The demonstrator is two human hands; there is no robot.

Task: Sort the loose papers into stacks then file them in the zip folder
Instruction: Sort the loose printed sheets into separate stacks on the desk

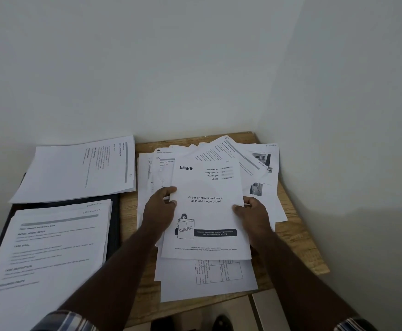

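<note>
Both hands, left hand and right hand, have fingers clamped on the side edges of a white printed "blinkit" cover sheet, above the messy loose paper pile on the small wooden surface. Two sorted stacks sit left: one white stack against the wall, another on the open black zip folder, so little bare room.

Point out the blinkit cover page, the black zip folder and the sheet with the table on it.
blinkit cover page (207, 187), head view, blank middle below the logo.
black zip folder (115, 231), head view, its bare right edge beside the stacked papers.
sheet with the table (215, 272), head view, the printed grid below the cover page.
</note>
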